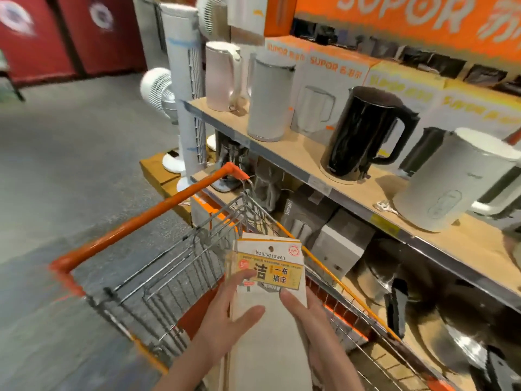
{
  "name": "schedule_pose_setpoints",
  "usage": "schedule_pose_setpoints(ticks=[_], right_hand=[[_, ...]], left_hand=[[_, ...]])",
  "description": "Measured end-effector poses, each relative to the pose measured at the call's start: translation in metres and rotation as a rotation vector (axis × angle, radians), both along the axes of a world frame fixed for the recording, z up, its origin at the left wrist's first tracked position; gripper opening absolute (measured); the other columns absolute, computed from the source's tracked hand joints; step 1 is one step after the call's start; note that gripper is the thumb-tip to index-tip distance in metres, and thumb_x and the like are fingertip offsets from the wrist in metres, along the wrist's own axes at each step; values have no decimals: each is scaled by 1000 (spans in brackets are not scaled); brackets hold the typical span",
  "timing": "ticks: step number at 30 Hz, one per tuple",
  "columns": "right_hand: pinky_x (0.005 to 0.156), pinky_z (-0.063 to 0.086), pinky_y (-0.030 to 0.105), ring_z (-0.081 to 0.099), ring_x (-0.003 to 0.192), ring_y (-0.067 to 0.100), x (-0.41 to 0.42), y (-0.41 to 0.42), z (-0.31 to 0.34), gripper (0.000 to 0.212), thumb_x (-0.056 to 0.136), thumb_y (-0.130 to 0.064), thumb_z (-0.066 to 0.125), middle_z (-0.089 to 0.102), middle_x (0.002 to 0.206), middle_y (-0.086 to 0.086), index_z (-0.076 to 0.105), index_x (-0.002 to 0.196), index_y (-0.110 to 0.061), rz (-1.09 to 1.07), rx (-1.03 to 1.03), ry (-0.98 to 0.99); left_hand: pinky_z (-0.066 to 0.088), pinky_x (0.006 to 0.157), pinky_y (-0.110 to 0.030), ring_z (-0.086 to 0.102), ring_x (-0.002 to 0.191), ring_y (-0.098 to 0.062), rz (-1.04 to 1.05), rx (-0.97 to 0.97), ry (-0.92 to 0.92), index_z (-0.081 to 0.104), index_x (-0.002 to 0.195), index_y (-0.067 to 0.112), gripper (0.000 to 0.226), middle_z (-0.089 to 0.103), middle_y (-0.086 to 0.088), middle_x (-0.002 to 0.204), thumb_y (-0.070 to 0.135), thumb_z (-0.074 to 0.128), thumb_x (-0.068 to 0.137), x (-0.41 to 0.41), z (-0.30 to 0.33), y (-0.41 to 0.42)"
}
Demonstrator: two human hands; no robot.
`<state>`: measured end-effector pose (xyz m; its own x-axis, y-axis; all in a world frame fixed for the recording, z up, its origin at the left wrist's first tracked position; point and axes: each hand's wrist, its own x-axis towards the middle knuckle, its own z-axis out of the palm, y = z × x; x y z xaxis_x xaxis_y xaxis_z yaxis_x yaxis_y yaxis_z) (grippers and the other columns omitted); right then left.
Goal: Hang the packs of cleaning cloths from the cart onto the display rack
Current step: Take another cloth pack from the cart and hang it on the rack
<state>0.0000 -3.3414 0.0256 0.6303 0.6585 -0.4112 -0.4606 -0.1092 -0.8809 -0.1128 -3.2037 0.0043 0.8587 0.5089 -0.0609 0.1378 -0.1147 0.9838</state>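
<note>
Shelving unit (310, 156), right side of the scene: two wooden levels are seen, edged in grey metal. On the upper level are ranged, far to near, a pink kettle (221, 77), a grey-white kettle (269, 97), a black kettle (363, 131) and a white kettle (454, 179); orange-and-white boxes (335, 80) are stacked behind them. Boxed goods are kept on the lower level.

Tower fan (187, 88), white, is stood at the far end of the shelving, with a small round fan (158, 90) just to its left.

Cart (135, 221), wire basket with an orange frame, is placed at near centre, beside the shelving.

Pack of cleaning cloths (267, 300), cream with a yellow label, is held upright above the near end of the cart. It is grasped by both hands: the left hand (225, 320) with thumb across its front, the right hand (310, 317) around its right edge.
</note>
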Motion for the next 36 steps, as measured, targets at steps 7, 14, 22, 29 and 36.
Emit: schedule_pose_setpoints(ticks=[7, 14, 22, 29, 36], right_hand=[[87, 53, 40, 67, 100, 20, -48, 64, 18, 64, 69, -41, 77, 69, 113, -2, 50, 127, -32, 246, 1, -82], [88, 53, 45, 63, 107, 21, -136, 165, 26, 104, 45, -64, 84, 57, 130, -3, 40, 135, -37, 528, -38, -193], [89, 51, 34, 58, 109, 11, -282, 274, 40, 56, 78, -23, 75, 56, 125, -4, 49, 127, -28, 771, 141, -394], [87, 42, 20, 51, 109, -3, -427, 375, 42, 45, 80, -16, 72, 53, 125, -5, 48, 113, -35, 961, 261, -490], [62, 41, 3, 53, 80, 5, -534, 436, 46, 40, 72, -3, 77, 57, 99, 5, 56, 103, -18, 1036, 254, -533]], left_hand=[[47, 77, -10, 60, 99, 9, 327, -30, -52, 47, 107, 67, 56, 59, 31, 116, 57, 69, 56, -81, 38, 22], [45, 77, -9, 60, 95, 10, 722, -19, -105, 53, 105, 63, 58, 60, 34, 110, 49, 70, 51, -192, 61, 68], [39, 79, -1, 53, 101, 22, 1059, -35, -192, 53, 120, 25, 57, 52, 17, 125, 16, 74, 68, -336, 57, 117], [46, 89, -14, 55, 117, 2, 1259, -67, -230, 58, 116, 43, 53, 55, 10, 133, 20, 76, 72, -471, 47, 180], [51, 79, -14, 65, 95, 7, 1384, -95, -303, 51, 124, 23, 61, 59, 10, 121, -10, 71, 77, -568, 45, 220]])
